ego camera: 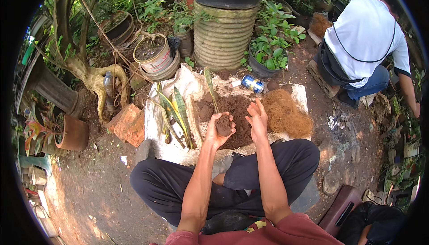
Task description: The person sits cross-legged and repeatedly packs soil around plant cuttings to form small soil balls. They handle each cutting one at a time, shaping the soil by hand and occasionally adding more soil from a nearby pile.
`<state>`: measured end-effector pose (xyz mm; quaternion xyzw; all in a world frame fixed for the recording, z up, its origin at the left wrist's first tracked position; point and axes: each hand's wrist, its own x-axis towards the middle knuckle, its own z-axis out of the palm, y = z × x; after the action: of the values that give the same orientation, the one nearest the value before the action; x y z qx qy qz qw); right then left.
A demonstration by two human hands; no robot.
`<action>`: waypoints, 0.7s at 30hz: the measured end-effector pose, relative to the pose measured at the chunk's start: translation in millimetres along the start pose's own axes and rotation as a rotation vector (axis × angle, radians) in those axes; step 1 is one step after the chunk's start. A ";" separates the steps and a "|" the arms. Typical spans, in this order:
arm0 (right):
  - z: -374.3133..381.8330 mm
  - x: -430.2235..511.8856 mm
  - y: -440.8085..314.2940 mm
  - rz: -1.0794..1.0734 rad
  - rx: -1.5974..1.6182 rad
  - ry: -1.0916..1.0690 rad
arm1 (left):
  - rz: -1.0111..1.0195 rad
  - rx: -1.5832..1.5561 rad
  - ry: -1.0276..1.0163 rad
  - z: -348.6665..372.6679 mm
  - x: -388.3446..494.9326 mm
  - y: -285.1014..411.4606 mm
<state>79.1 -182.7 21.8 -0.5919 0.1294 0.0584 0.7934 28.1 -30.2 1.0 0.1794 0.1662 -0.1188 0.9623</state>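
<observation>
Cupped in my left hand (213,131) is a ball of dark soil (223,125), and a snake plant leaf (210,86) stands up from it. My right hand (258,119) is raised beside the ball, fingers apart, holding nothing. Below both hands a heap of loose soil (239,106) covers part of a white woven sack (161,151). Several cut snake plant leaves (181,112) lie on the sack to the left. Right of my right hand sits a mound of brown coconut fibre (285,114).
A blue drink can (252,83) lies on its side behind the soil. Bricks (129,124) rest left of the sack. A potted leafy plant (268,59) and a ribbed concrete pedestal (224,37) stand beyond. Another person (363,40) crouches at the right, a purple case (342,208) lower right.
</observation>
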 end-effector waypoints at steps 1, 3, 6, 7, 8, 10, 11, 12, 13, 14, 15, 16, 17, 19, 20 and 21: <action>1.8 -0.9 -0.9 0.032 -0.057 -0.030 | 0.014 0.000 -0.005 -0.5 0.7 -0.3; 5.1 -4.0 -2.3 -0.060 -0.148 -0.245 | 0.047 0.010 0.043 -1.5 1.9 -0.4; 15.3 -13.5 2.5 -0.232 -0.298 -0.439 | 0.083 0.025 0.108 -3.0 0.7 1.4; 18.1 -15.5 3.7 -0.339 -0.428 -0.407 | 0.095 0.030 0.113 -3.0 0.4 1.7; 20.3 -16.2 4.3 -0.444 -0.537 -0.394 | 0.101 0.039 0.146 -2.4 0.7 1.6; 21.7 -17.0 4.5 -0.482 -0.664 -0.340 | 0.100 0.045 0.155 -1.3 0.4 1.6; 21.6 -16.5 4.3 -0.478 -0.595 -0.333 | 0.094 0.042 0.133 -0.9 -0.3 1.6; 21.1 -15.8 4.1 -0.447 -0.525 -0.321 | 0.088 0.039 0.111 -0.6 -0.8 1.6; 19.9 -14.7 4.0 -0.406 -0.445 -0.311 | 0.084 0.029 0.110 -0.2 -1.1 1.6; 19.9 -13.7 4.8 -0.407 -0.396 -0.302 | 0.082 0.020 0.108 0.2 -1.1 1.7; 19.3 -12.6 5.7 -0.408 -0.407 -0.297 | 0.076 0.014 0.123 0.4 -1.3 1.9; 18.4 -11.5 6.8 -0.401 -0.403 -0.298 | 0.078 0.003 0.105 0.6 -1.6 1.9; 17.6 -10.4 8.0 -0.390 -0.383 -0.306 | 0.076 -0.005 0.103 0.8 -1.8 1.9; 16.7 -6.7 10.0 -0.292 -0.247 -0.290 | 0.068 -0.033 0.088 1.2 -1.7 2.3; 16.1 -5.2 10.5 -0.241 -0.172 -0.285 | 0.063 -0.054 0.075 1.3 -1.7 2.6; 14.7 -4.0 10.2 -0.234 -0.046 -0.243 | 0.053 -0.075 0.074 1.5 -1.7 2.9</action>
<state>74.9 -165.5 17.4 -0.6096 -0.0386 0.0394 0.7908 27.8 -27.8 3.8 0.1519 0.2012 -0.0805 0.9643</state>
